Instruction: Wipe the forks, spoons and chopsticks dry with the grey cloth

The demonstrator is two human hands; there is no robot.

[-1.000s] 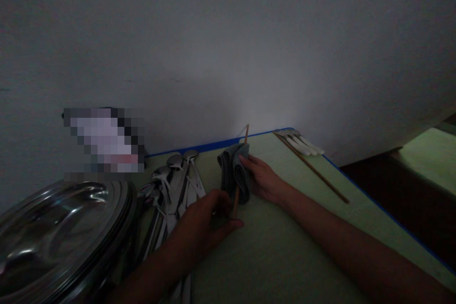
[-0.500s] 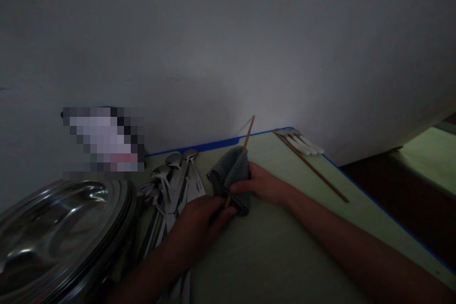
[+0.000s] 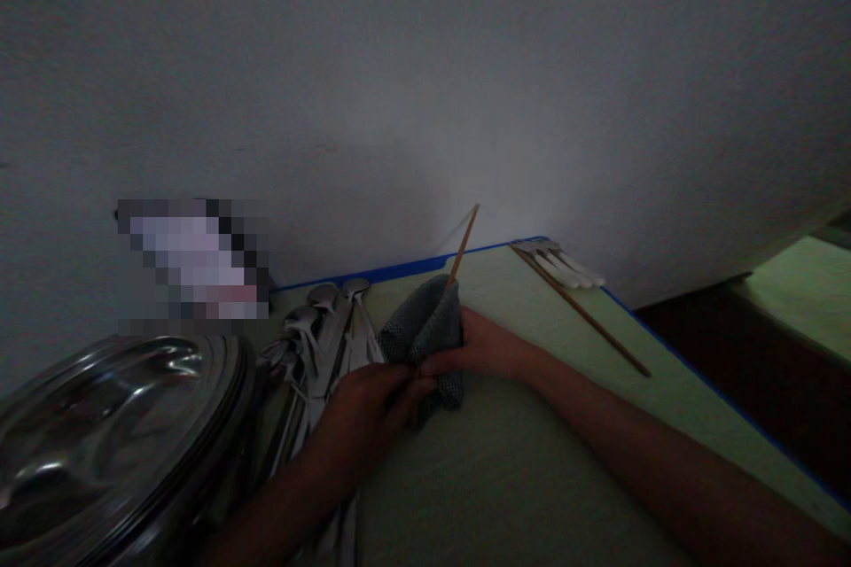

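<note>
A thin wooden chopstick [image 3: 463, 243] slants up toward the wall, its lower part wrapped in a folded grey cloth [image 3: 425, 328]. My right hand [image 3: 488, 350] is closed round the cloth, pinching it about the stick. The chopstick's near end is gripped by my left hand [image 3: 372, 407], fingers closed, touching the cloth's lower edge. Both hands rest over the pale green tabletop [image 3: 532, 478].
A pile of steel spoons [image 3: 325, 328] lies left of the hands. Stacked steel plates [image 3: 113, 434] fill the lower left. Another chopstick [image 3: 585, 314] and white-handled cutlery [image 3: 558, 264] lie at the far right corner. The table's blue edge [image 3: 724, 403] runs along the right, wall behind.
The chopstick has slid farther up through the cloth, so more of its tip shows above. My left hand moved in against the cloth and my right hand closed round it.
</note>
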